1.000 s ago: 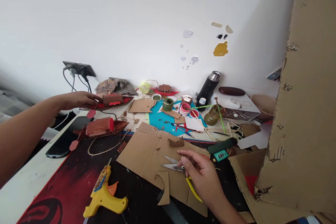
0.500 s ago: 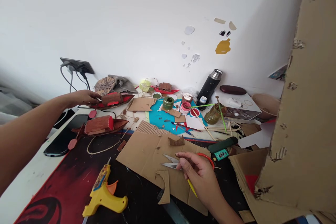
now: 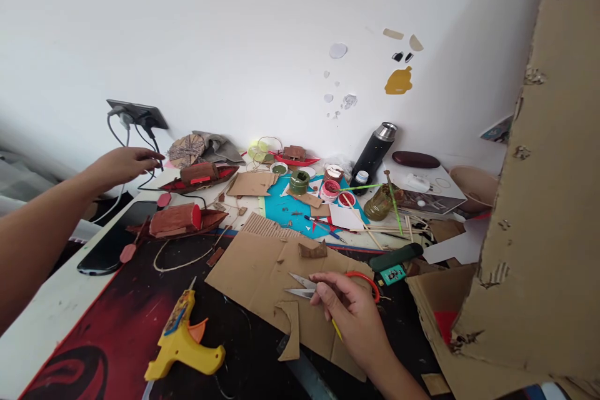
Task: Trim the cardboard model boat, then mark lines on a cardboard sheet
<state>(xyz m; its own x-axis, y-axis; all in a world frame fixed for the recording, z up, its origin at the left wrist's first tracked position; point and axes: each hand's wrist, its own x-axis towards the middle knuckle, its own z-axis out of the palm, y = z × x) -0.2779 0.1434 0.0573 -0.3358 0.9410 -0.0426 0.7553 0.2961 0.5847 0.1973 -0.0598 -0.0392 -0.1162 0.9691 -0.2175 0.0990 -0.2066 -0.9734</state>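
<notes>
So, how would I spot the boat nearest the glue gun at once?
Find the red-and-black mat, with the yellow glue gun on it. Beyond the gun's tip, beside the phone, sits a brown model boat. Unlike the brown boat behind it by the left hand and the red-hulled one near the wall, its cabin has a bright red right end.

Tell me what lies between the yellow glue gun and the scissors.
Chiefly dark mat, then part of the flat cardboard sheet, separate the glue gun from the scissors, as the head view shows.
</notes>
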